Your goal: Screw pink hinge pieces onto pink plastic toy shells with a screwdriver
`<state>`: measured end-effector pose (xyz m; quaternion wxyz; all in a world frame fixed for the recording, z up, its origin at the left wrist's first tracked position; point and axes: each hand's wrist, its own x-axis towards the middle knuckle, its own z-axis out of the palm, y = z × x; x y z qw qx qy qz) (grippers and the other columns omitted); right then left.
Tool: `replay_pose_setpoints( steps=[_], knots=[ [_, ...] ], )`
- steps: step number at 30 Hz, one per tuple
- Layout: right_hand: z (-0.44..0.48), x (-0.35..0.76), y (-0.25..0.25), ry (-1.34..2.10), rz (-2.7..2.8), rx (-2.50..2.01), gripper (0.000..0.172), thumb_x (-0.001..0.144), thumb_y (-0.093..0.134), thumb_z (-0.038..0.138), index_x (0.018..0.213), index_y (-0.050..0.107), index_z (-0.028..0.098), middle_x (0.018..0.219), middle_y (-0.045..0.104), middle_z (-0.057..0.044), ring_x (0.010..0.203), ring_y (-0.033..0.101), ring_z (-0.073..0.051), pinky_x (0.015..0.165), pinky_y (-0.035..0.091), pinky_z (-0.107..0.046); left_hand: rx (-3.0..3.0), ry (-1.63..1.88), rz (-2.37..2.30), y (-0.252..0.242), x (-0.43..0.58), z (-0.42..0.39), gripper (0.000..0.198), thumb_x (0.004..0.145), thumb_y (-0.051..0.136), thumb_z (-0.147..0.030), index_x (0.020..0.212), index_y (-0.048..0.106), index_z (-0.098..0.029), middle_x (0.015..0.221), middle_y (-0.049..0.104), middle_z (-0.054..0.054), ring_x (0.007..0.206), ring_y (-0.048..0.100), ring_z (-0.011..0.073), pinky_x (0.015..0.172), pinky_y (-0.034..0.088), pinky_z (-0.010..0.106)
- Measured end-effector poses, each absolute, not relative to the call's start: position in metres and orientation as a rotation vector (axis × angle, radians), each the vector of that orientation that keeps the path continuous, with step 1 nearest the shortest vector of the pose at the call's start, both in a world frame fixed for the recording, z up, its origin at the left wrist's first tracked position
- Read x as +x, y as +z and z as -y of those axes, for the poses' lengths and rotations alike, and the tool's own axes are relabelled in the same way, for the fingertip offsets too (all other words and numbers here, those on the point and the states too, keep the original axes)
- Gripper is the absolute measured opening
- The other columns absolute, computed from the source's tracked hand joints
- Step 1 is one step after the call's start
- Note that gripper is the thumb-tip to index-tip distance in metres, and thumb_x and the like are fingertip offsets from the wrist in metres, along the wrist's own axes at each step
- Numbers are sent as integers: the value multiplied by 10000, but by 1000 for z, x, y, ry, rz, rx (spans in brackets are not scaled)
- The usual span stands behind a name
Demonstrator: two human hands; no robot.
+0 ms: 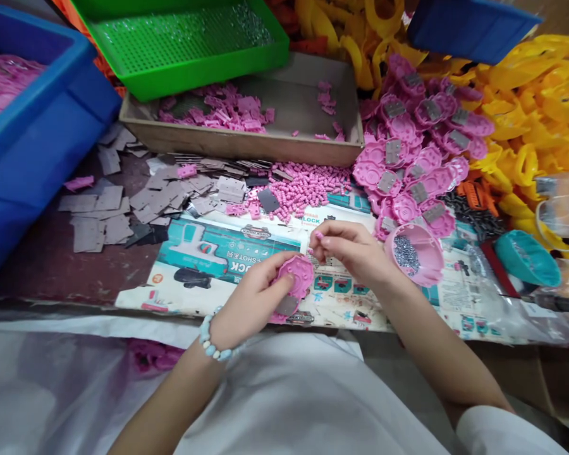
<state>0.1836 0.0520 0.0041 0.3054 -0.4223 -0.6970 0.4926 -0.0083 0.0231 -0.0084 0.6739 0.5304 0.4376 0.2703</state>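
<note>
My left hand, a beaded bracelet at its wrist, is closed on a pink plastic shell. The thumb lies across the shell's face, and a grey metal plate sits in its lower part. Just to the right, my right hand pinches a small pink plastic piece between its fingertips, apart from the shell. Beyond the hands lies a heap of similar small pink pieces. A pink cup of small metal screws stands by my right wrist.
Loose grey plates lie at left, below a shallow tray of pink parts. A green basket overlaps that tray. A blue bin rises at far left. Pink shells and yellow parts pile up right; a teal cup stands nearer.
</note>
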Motion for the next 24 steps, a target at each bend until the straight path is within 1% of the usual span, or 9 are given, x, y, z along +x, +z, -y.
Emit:
replay_pose_setpoints(
  steps=[3,5,7,10,14,16,21,24],
  knots=[
    [-53,183,10,1254,1954,-1157,252,905,352,223,669,397,147,630,420,11,581,405,-92,558,315,-219,1171,624,-1006,-8,-10,-27,275,872,470,-314,1040,621,-159,954,664,32,884,592,178,778,439,248],
    [-52,181,18,1202,2087,-1155,275,894,381,204,629,338,146,604,360,20,575,340,-90,570,247,-240,1233,602,-1003,-7,-11,-28,266,888,458,-341,953,636,-155,864,651,14,813,573,155,733,421,228],
    [-52,178,23,1179,2222,-1119,267,887,376,192,629,326,146,602,354,19,583,326,-96,588,220,-254,1309,558,-976,-5,-12,-29,258,893,457,-339,858,633,-153,761,619,-7,721,540,132,663,398,212],
    [-53,178,24,1192,2374,-1069,257,898,360,200,648,340,148,627,387,12,603,344,-104,603,215,-257,1399,517,-968,0,-14,-27,248,902,449,-305,802,624,-160,727,605,-25,686,523,117,628,379,201],
    [-52,182,24,1207,2481,-1056,236,923,356,205,694,374,151,677,423,8,634,372,-108,618,227,-251,1483,502,-1026,7,-14,-25,211,904,451,-255,918,649,-185,850,666,-28,794,581,125,707,395,199],
    [-51,183,26,1211,2512,-1050,235,931,355,215,705,377,153,689,427,8,645,381,-109,625,235,-247,1498,474,-1046,8,-13,-25,217,902,450,-248,940,656,-190,861,675,-26,803,591,127,713,397,201],
    [-50,182,29,1191,2571,-1051,232,915,355,217,692,343,155,675,405,11,637,373,-111,619,234,-249,1540,428,-1046,9,-14,-27,227,897,438,-236,891,659,-185,819,670,-23,750,584,121,669,390,198],
    [-48,180,30,1153,2609,-1087,197,895,369,203,704,360,155,683,418,12,638,380,-112,620,230,-254,1630,394,-1036,11,-15,-26,235,894,427,-227,834,647,-171,748,653,-20,660,553,109,619,364,199]
  ],
)
